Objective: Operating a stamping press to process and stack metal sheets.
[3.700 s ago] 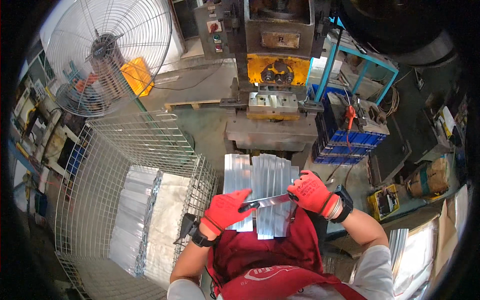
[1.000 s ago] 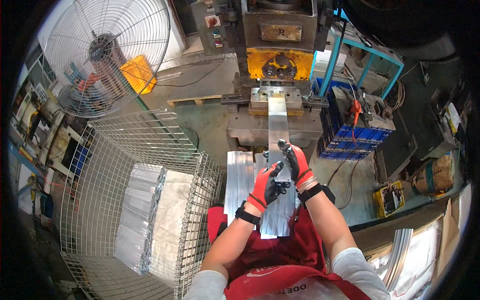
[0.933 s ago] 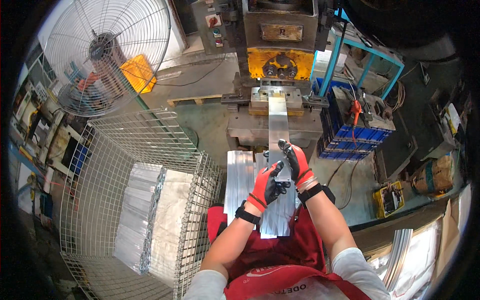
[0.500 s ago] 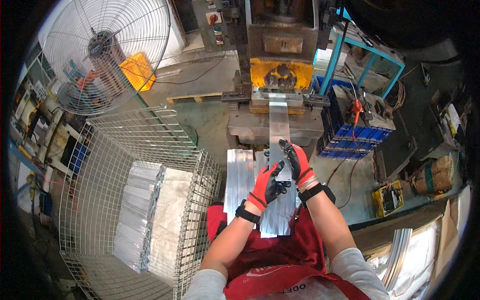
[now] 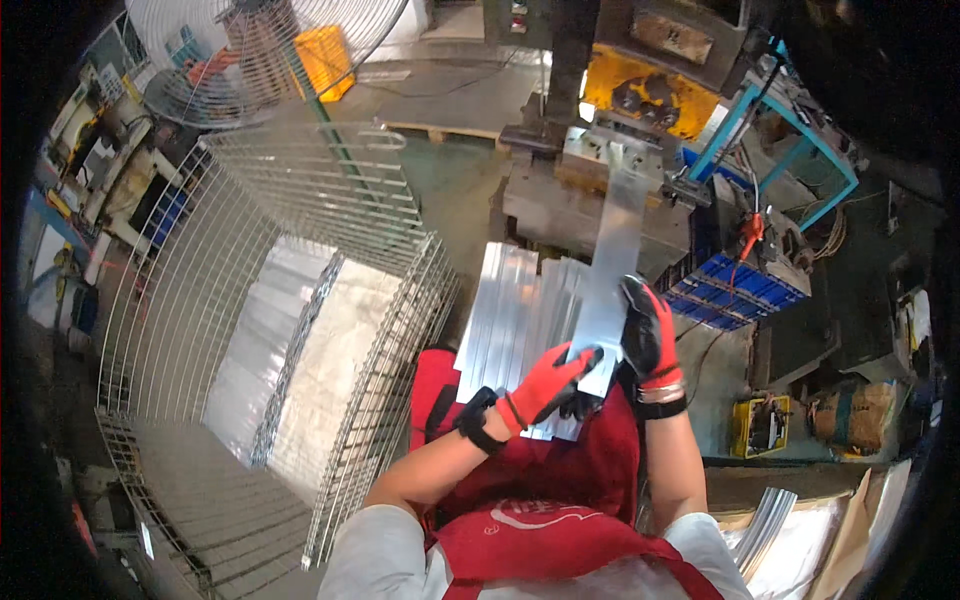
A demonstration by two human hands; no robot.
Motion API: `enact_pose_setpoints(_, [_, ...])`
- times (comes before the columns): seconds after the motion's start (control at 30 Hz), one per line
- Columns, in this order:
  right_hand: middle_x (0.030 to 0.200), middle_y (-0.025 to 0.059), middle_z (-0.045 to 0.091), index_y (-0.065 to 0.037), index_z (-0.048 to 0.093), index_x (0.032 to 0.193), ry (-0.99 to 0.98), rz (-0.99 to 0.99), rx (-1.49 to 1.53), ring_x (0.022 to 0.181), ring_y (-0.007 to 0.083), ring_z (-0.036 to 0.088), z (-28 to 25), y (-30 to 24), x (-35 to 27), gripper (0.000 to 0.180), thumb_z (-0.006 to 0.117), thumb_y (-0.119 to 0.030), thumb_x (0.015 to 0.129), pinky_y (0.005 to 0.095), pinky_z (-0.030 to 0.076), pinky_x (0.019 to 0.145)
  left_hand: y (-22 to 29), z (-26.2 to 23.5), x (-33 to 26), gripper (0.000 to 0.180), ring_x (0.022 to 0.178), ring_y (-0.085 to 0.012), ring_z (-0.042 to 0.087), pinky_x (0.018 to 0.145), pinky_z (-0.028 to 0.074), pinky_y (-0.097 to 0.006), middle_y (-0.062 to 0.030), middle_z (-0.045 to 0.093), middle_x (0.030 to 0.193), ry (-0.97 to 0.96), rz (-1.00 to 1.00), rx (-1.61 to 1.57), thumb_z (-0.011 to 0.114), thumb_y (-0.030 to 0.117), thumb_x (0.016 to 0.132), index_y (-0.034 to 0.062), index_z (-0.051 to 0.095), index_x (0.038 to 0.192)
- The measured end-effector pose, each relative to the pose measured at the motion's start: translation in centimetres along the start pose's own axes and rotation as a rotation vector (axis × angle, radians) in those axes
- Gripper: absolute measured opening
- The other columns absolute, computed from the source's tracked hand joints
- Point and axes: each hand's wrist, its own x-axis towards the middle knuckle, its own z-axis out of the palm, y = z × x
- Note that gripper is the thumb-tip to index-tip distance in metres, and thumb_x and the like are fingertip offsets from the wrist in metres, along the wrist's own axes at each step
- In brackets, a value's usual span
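Note:
A long, flat metal strip (image 5: 612, 240) slants from the press die (image 5: 600, 155) toward my body. Its near end is pinched by my left hand (image 5: 552, 385), thumb on top and fingers underneath. Along the strip's right edge, my right hand (image 5: 652, 335) is closed, fingers curled against the metal and partly hidden. Both hands wear red gloves with black palms. Left of and below the held strip, a stack of similar metal strips (image 5: 492, 315) lies in front of me over my red apron.
A wire mesh cage (image 5: 385, 370) holding bundled metal strips (image 5: 270, 350) stands at the left, with a big fan (image 5: 250, 60) behind it. Blue crates (image 5: 735, 290) sit right of the press, near a small yellow bin (image 5: 760, 425). More strips (image 5: 765, 530) lie at lower right.
The whole view has swung, so the press now appears farther right and tilted. My right hand looks straighter along the strip's edge; my left hand still pinches its near end.

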Motion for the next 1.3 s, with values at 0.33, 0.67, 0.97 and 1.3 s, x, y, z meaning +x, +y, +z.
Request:
enact_pose_setpoints(0.33, [0.102,0.0077,0.056,0.006,0.046,0.114,0.115,0.435,0.509,0.094,0.0167,0.054,0.1,3.2,-9.5,0.037,0.054,-0.013,0.082,0.0282,0.040,0.088,-3.3,-0.9,-9.0,0.032,0.094,-0.0170,0.054,0.085,0.039,-0.024,-0.0091,0.054,0.109,-0.181,0.024,-0.351,0.053,0.019,0.087,0.0014,0.050,0.113])
enact_pose_setpoints(0.67, [0.092,0.0093,0.060,0.004,0.047,0.116,-0.104,0.508,0.224,0.085,0.0164,0.057,3.6,-1.5,-8.0,0.036,0.050,-0.019,0.088,0.0287,0.044,0.079,0.0,-2.9,-8.4,0.021,0.049,-0.0040,0.042,0.044,0.036,-0.023,0.0035,0.046,0.059,0.449,-0.030,0.277,0.064,0.022,0.078,0.0065,0.049,0.074])
enact_pose_setpoints(0.97, [0.093,0.0136,0.060,0.005,0.047,0.115,-0.108,0.418,0.181,0.086,0.0197,0.058,0.9,-2.3,-8.5,0.037,0.045,-0.022,0.090,0.0312,0.044,0.081,-1.5,-9.1,-4.7,0.027,0.050,-0.0207,0.055,0.048,0.042,-0.035,-0.0089,0.055,0.057,0.589,0.022,0.816,0.060,0.031,0.077,0.0061,0.051,0.074])
enact_pose_setpoints(1.3, [0.097,0.0147,0.062,0.003,0.056,0.105,0.168,0.189,-0.548,0.088,0.0207,0.059,-3.3,-1.2,-8.3,0.033,0.059,-0.019,0.081,0.0295,0.044,0.077,-0.8,-8.6,-5.1,0.034,0.068,-0.0313,0.054,0.057,0.044,-0.042,-0.0133,0.056,0.069,0.716,0.154,1.620,0.058,0.042,0.075,0.0082,0.055,0.077])
